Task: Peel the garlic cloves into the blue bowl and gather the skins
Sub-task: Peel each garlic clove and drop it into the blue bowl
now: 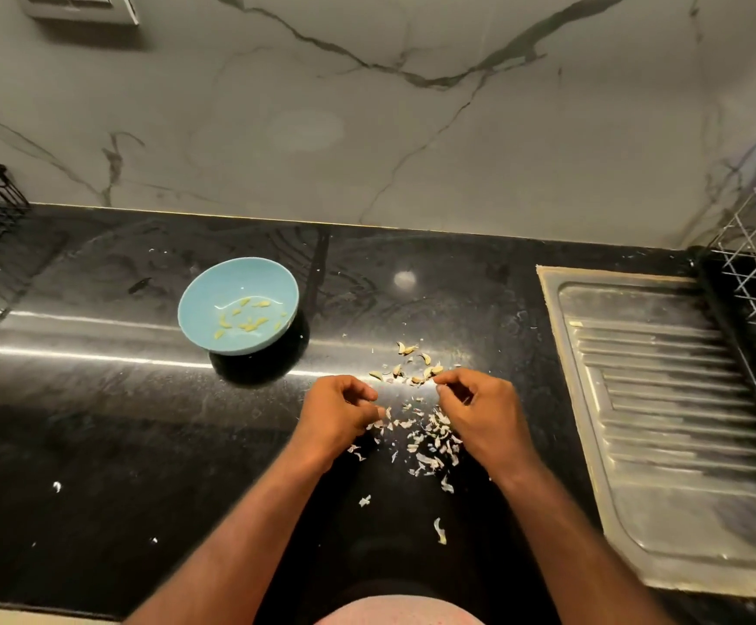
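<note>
Garlic cloves (407, 369), unpeeled, lay mid-countertop (96, 421), just beyond our hands. Peeled ones sat in the blue bowl (205, 290), nearer the back edge. Left hand (338, 415) and right hand (480, 415) were curled over the skins (432, 439), presumably so peel dropped in one heap. We could not tell whether either held a clove.

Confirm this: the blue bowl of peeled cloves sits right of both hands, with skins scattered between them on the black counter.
Wrong side. The head view shows the blue bowl left of the left hand and right hand; the rest holds.
</note>
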